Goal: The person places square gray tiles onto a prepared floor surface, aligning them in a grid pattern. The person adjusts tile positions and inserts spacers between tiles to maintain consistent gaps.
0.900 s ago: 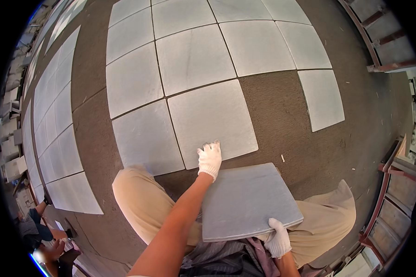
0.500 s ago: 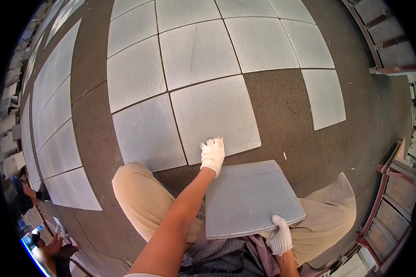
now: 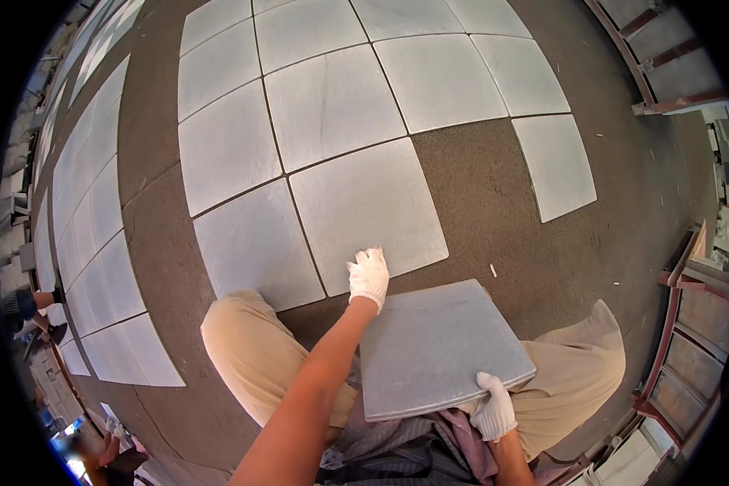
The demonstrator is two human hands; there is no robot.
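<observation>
My left hand (image 3: 368,275), in a white knit glove, rests with curled fingers on the near part of a pale grey square tile (image 3: 368,198) lying on the floor. Its fingertips are tucked out of sight, so anything inside them is hidden. A darker grey square slab (image 3: 437,344) lies across my lap between my bent knees; its near edge shows a line, perhaps two slabs stacked. My right hand (image 3: 494,409), gloved too, grips that near right edge, thumb on top and fingers underneath. Another grey tile (image 3: 255,243) lies left of the one under my left hand.
Rows of pale tiles (image 3: 324,105) extend ahead on brown floor. A gap (image 3: 470,174) of bare floor separates a tile (image 3: 552,166) on the right. Metal-framed racks (image 3: 701,348) stand at the right. More tiles (image 3: 109,267) and other people (image 3: 109,449) are at the left.
The whole view has shifted a little, with the floor tiles slightly further left. Both hands keep their places on the tile and slab. At the far left, a person's legs show more.
</observation>
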